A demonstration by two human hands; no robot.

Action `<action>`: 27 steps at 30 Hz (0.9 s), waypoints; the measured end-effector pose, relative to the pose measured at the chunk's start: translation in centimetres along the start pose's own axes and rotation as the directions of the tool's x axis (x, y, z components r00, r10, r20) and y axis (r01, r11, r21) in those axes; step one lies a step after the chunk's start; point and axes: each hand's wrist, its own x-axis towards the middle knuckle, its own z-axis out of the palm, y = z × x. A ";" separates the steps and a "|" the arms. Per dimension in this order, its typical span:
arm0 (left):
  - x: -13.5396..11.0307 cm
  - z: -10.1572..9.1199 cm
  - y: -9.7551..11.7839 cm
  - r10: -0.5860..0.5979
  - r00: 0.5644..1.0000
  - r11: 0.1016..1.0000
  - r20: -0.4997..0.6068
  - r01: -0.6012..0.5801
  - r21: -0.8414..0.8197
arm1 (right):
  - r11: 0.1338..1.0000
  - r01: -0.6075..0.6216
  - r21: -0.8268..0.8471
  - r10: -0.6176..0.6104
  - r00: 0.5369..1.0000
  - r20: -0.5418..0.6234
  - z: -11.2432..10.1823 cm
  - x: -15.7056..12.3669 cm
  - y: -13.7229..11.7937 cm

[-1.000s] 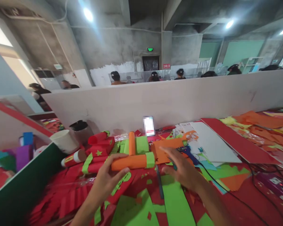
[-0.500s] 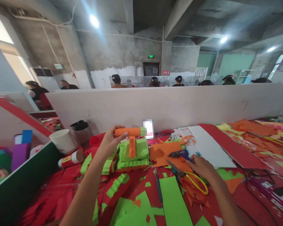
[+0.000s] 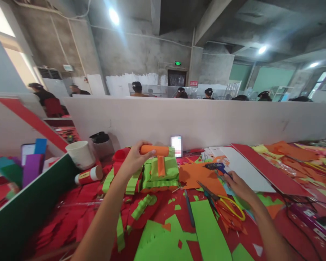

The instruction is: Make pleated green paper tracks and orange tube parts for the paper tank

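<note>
My left hand (image 3: 136,157) is closed around the left end of an orange foam or paper tube (image 3: 158,150), with thumb and fingers on opposite sides. Below the tube, an upright orange strip (image 3: 161,166) stands against a light-green block with frilled edges (image 3: 168,173); whether tube and strip are joined I cannot tell. At the right, my right hand (image 3: 240,186) is closed on the rear of a blue-handled tool with a dark pointed head (image 3: 218,167). That tool is over an orange sheet (image 3: 191,175); its exact kind is unclear. Yellow-handled scissors (image 3: 232,207) lie just below.
A dark slim stick-shaped tool (image 3: 189,208) and green sheets (image 3: 210,228) lie in front. At left stand a white cup (image 3: 81,155), a dark-lidded jug (image 3: 101,146) and a lying bottle (image 3: 88,175). A purple power strip (image 3: 312,222) with cables sits right. A white partition (image 3: 206,117) runs behind.
The view has shifted slightly. My right hand has moved a little away and to the right, carrying the blue-handled tool. My left hand keeps its grip on the orange tube.
</note>
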 end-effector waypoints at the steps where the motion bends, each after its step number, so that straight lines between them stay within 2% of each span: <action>1: 0.0 -0.1 0.1 0.008 1.000 1.000 0.009 -0.008 -0.001 | 0.994 0.025 0.105 -0.025 1.000 -0.003 0.0 -0.1 -0.5; 4: -0.1 -0.5 0.0 0.032 0.999 0.999 0.039 -0.031 -0.027 | 0.904 0.094 0.417 -0.082 0.996 -0.045 -0.1 -0.8 -2.5; 7: -0.3 -0.8 0.1 0.040 0.997 0.996 0.068 -0.034 -0.084 | 0.788 0.146 0.598 -0.088 0.988 -0.125 -0.4 -1.7 -4.8; 11: -0.8 -1.0 0.6 -0.002 0.993 0.987 0.115 0.020 -0.159 | 0.694 0.148 0.704 -0.038 0.985 -0.170 -0.5 -2.5 -7.6; 13: -0.9 -0.9 0.9 -0.017 0.991 0.981 0.133 0.042 -0.187 | 0.616 0.147 0.774 -0.035 0.987 -0.160 -0.3 -2.4 -9.2; 15: -0.9 -0.6 1.0 -0.022 0.989 0.977 0.148 0.052 -0.206 | 0.521 0.187 0.833 -0.143 0.981 -0.131 0.0 -2.0 -11.1; 17: -0.9 -0.2 0.9 -0.021 0.988 0.980 0.152 0.051 -0.194 | 0.473 0.193 0.860 -0.221 0.970 -0.097 0.5 -1.4 -13.3; 19: -0.8 0.3 0.8 -0.023 0.987 0.987 0.158 0.047 -0.155 | 0.427 0.173 0.887 -0.236 0.969 -0.075 1.3 -0.6 -15.4; 24: -0.8 1.4 0.7 -0.010 0.987 0.998 0.157 0.021 -0.066 | 0.452 0.067 0.889 -0.287 0.955 0.074 3.9 1.4 -18.7; 27: -0.8 2.1 0.8 0.003 0.988 0.999 0.154 0.004 -0.040 | 0.540 0.094 0.836 -0.277 0.958 0.070 5.2 2.1 -18.7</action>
